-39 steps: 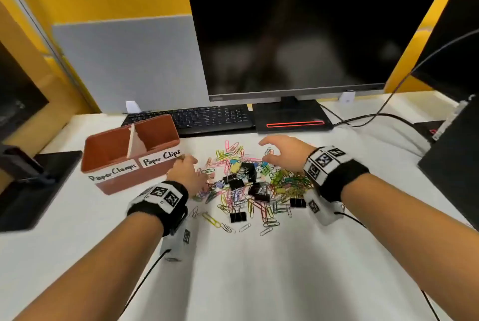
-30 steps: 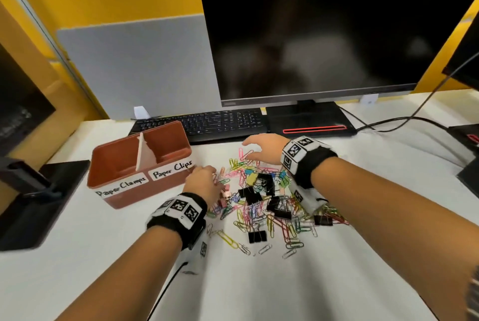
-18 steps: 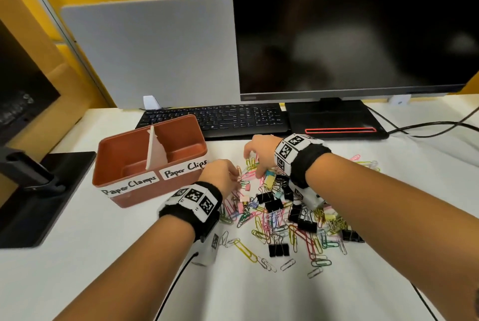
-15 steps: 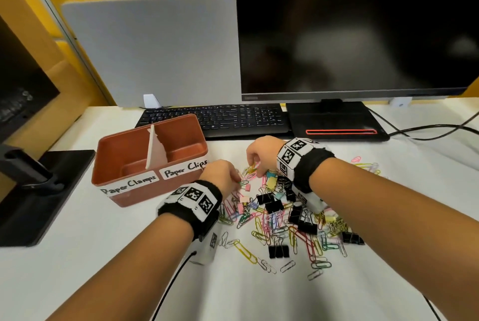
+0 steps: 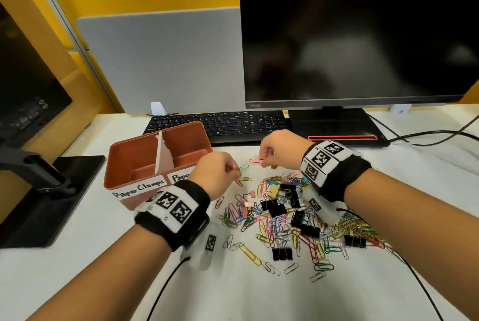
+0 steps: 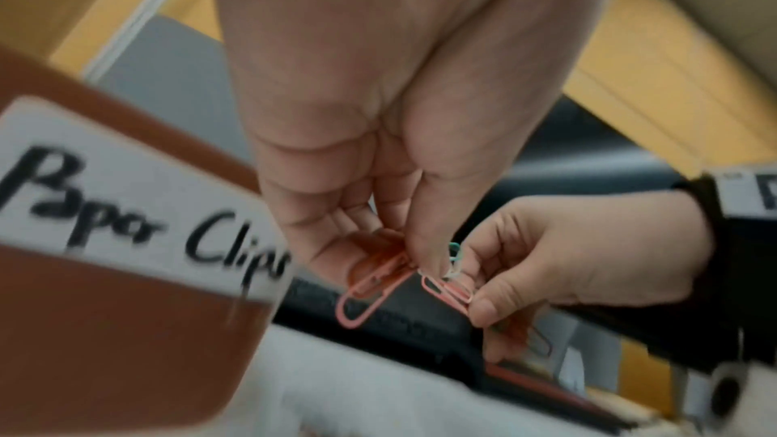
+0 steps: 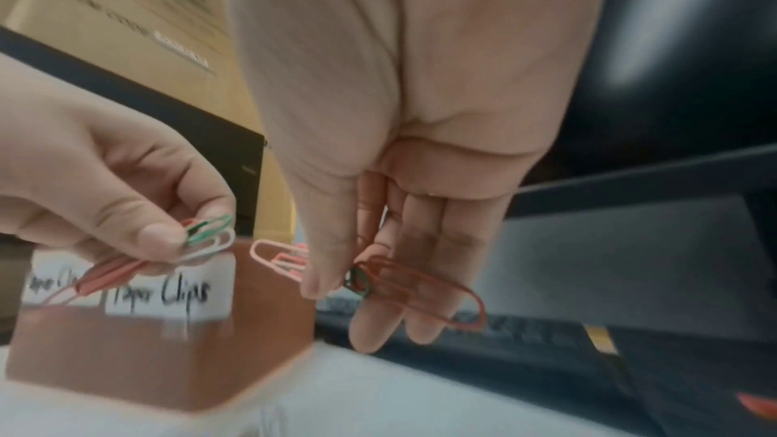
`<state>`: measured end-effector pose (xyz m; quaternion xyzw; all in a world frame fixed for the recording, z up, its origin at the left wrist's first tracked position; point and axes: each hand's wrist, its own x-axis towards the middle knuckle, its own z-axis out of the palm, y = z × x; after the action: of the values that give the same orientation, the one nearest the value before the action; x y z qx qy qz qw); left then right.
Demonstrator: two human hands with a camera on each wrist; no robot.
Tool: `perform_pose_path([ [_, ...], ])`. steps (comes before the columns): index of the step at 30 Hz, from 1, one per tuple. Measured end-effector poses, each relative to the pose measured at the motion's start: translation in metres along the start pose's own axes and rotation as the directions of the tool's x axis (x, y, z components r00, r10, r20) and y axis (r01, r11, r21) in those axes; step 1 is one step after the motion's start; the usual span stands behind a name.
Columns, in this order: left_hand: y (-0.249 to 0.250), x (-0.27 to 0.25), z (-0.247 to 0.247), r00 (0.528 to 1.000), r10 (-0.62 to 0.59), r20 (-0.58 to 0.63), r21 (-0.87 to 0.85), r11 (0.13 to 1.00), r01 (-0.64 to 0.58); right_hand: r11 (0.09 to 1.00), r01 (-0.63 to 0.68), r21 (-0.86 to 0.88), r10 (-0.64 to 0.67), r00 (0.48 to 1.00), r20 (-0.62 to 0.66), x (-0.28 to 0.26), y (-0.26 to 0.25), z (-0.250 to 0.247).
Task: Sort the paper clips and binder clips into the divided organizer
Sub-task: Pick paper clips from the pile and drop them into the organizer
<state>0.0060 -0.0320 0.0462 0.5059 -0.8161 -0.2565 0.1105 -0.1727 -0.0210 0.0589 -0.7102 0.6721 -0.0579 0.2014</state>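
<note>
A brown divided organizer point(image 5: 124, 162) labelled "Paper Clamps" and "Paper Clips" stands at the left on the white desk. A heap of coloured paper clips point(image 5: 261, 230) and black binder clips point(image 5: 272, 205) lies right of it. My left hand point(image 5: 216, 174) is raised beside the organizer's right end and pinches several paper clips point(image 6: 370, 291), green, white and pink. My right hand point(image 5: 274, 152) hovers just right of it and pinches pink and red paper clips point(image 7: 424, 288) between thumb and fingers.
A black keyboard point(image 5: 220, 122) and a large dark monitor point(image 5: 357, 32) with its stand point(image 5: 334, 126) sit behind the heap. Another monitor base point(image 5: 39, 196) lies at the left. Cables point(image 5: 427, 136) run at the right. A grey panel point(image 5: 163, 58) stands behind the organizer.
Both hands have lifted off the heap with paper clips pinched and drawn closer together beside the organizer's right end. The head view has shifted left and closer.
</note>
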Motion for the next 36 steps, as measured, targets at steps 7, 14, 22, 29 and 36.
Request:
perform_pose_path([
  [7, -0.034, -0.003, -0.083, 0.941, -0.126, -0.315, -0.189, 0.98, 0.068, 0.987, 0.137, 0.079, -0.116, 0.967, -0.227, 0.013, -0.075, -0.04],
  [14, -0.06, -0.005, -0.085, 0.918, -0.215, -0.332, -0.115, 0.976, 0.187, 0.974, 0.128, 0.188, -0.086, 0.972, -0.219, 0.061, -0.123, -0.011],
  [22, -0.054, -0.046, -0.035, 0.977, -0.022, -0.214, -0.178, 0.984, -0.017, 0.993, -0.063, 0.103, 0.076, 0.989, -0.128, 0.047, -0.041, 0.013],
  [29, -0.049, -0.041, 0.023, 0.976, -0.118, 0.181, 0.124, 0.988, 0.096, 0.993, -0.065, -0.094, 0.079, 0.985, 0.152, 0.042, -0.033, 0.053],
  [36, -0.046, -0.027, 0.031, 0.988, -0.023, 0.155, 0.162, 0.987, -0.003, 0.983, -0.004, -0.183, 0.042, 0.978, 0.202, 0.054, -0.045, 0.05],
])
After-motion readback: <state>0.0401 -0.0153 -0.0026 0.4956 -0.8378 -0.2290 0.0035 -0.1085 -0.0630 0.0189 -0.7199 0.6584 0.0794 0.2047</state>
